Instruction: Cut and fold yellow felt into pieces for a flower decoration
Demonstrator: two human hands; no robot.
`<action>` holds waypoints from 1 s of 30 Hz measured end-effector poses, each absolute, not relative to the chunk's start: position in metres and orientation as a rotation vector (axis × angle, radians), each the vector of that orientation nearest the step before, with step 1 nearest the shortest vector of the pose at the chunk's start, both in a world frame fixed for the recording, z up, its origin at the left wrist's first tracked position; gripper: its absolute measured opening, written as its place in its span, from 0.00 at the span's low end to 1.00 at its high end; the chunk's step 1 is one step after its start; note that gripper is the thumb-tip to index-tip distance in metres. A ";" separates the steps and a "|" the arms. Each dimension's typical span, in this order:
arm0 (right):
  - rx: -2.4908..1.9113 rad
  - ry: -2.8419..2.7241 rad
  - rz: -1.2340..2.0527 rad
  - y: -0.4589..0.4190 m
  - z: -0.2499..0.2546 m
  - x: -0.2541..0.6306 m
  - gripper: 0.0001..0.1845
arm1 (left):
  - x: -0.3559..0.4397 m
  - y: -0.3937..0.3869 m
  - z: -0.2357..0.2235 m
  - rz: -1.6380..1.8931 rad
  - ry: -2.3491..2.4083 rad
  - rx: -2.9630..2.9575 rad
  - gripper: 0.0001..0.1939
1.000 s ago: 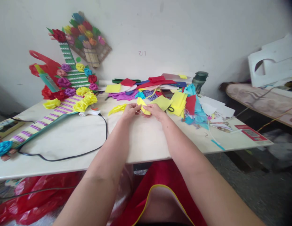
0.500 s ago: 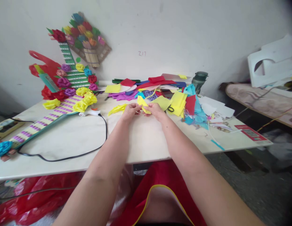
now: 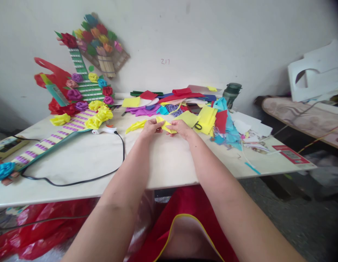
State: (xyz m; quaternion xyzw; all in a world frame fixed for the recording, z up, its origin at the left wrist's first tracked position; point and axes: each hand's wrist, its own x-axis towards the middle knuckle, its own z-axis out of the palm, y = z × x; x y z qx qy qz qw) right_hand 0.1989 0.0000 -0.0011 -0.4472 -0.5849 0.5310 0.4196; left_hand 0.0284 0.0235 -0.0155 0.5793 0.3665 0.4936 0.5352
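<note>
A small piece of yellow crepe-like sheet (image 3: 164, 124) is pinched between both hands above the middle of the table. My left hand (image 3: 153, 128) grips its left side with thumb and fingers. On its right side my right hand (image 3: 180, 128) is closed, the thumb lying across the front. Just left of my left hand lies a strip of folded yellow pieces (image 3: 135, 126). To the right of my right hand are more yellow sheets (image 3: 206, 118) and black-handled scissors (image 3: 197, 126), whose blades are hidden.
Colored sheets (image 3: 141, 111) are heaped along the wall, with a dark bottle (image 3: 231, 94) at the right. Flower-covered craft panels (image 3: 87, 92) stand at the left. A white glue gun (image 3: 103, 130) trails a black cord (image 3: 122, 153) across the white table (image 3: 169, 163).
The yellow sheet has turned in my fingers and its upper tip now leans further left. Both hands stay in nearly the same place.
</note>
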 end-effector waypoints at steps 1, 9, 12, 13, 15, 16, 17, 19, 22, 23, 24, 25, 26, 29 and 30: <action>-1.119 -1.476 1.333 0.001 -0.002 0.199 0.11 | 0.029 0.023 -0.015 1.169 0.875 1.379 0.22; -1.068 -1.546 1.317 0.002 -0.005 0.199 0.10 | 0.030 0.020 -0.015 1.162 0.893 1.422 0.21; -1.060 -1.559 1.293 0.000 -0.004 0.198 0.10 | 0.030 0.020 -0.014 1.169 0.888 1.402 0.21; -1.064 -1.559 1.285 0.000 -0.003 0.198 0.11 | 0.030 0.020 -0.014 1.179 0.887 1.391 0.22; -1.069 -1.554 1.272 -0.002 0.000 0.197 0.10 | 0.030 0.021 -0.013 1.209 0.879 1.374 0.22; -1.070 -1.549 1.267 -0.003 0.001 0.197 0.10 | 0.030 0.021 -0.013 1.229 0.875 1.368 0.22; -1.068 -1.545 1.266 -0.003 0.002 0.197 0.10 | 0.030 0.021 -0.013 1.249 0.872 1.364 0.22; -1.060 -1.537 1.264 -0.003 0.002 0.198 0.12 | 0.030 0.021 -0.013 1.280 0.867 1.355 0.21; -1.043 -1.535 1.269 -0.001 0.001 0.199 0.15 | 0.031 0.020 -0.012 1.323 0.877 1.323 0.21; -1.034 -1.533 1.272 -0.001 0.001 0.200 0.16 | 0.031 0.020 -0.011 1.334 0.884 1.310 0.21; -1.024 -1.530 1.274 -0.001 0.000 0.200 0.16 | 0.031 0.020 -0.011 1.343 0.891 1.300 0.21; -1.017 -1.524 1.273 -0.001 0.000 0.200 0.16 | 0.032 0.019 -0.010 1.349 0.897 1.294 0.21; -1.014 -1.516 1.271 -0.001 0.001 0.200 0.16 | 0.032 0.018 -0.009 1.348 0.898 1.292 0.22; -1.017 -1.500 1.256 -0.002 0.002 0.200 0.13 | 0.032 0.017 -0.008 1.280 0.883 1.319 0.24; -1.018 -1.498 1.254 -0.002 0.002 0.200 0.12 | 0.032 0.016 -0.008 1.239 0.874 1.341 0.24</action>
